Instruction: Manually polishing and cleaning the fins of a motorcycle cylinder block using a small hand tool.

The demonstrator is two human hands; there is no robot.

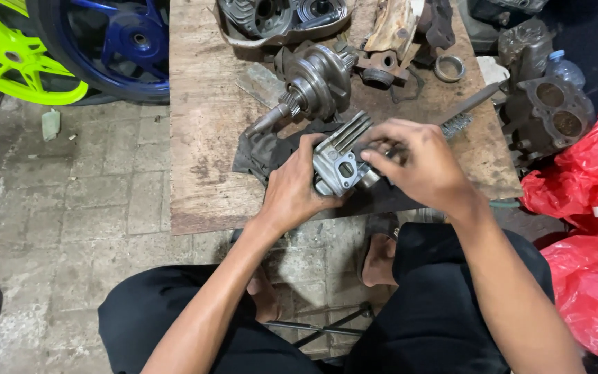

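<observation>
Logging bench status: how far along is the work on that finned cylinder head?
Done: the engine looks stripped; a crankshaft, a ring and a casing lie loose on and beside the wooden board. In hand: the left hand holds the finned cylinder head while the right hand works at its side; what its fingers hold is hidden. Left: nothing is reassembled, and the wire brush lies unused.

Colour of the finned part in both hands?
Silver-grey bare metal finned part, seen in the head view.
</observation>
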